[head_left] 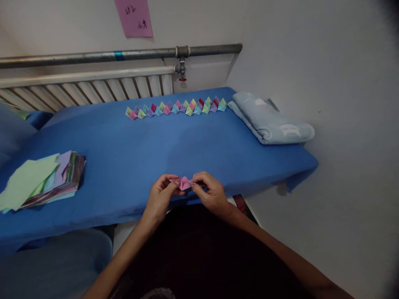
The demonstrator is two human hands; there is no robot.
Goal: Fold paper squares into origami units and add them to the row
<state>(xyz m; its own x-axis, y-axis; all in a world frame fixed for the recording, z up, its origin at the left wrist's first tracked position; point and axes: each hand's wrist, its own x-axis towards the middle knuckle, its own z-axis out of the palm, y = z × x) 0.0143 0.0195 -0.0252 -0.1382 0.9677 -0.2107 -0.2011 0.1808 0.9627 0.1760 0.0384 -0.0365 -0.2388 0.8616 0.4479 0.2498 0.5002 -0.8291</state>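
A small folded pink paper piece (184, 183) is stretched between both hands, just over the near edge of the blue-covered surface (134, 158). My left hand (161, 195) pinches its left end between thumb and fingers. The right end is pinched by my right hand (212, 194). Toward the back of the blue cloth, several folded paper pieces (167, 109) in green, pink, purple, blue and yellow stand in rows. A stack of coloured paper sheets (67, 174) lies at the left, with light green sheets (28, 180) spread on top.
A folded light blue blanket (274, 120) rests at the right end by the wall. Behind the surface are a white radiator (102, 89) and a metal pipe (143, 54) with a red valve. Pink paper (134, 18) hangs on the wall. A blue rounded seat (62, 261) is lower left.
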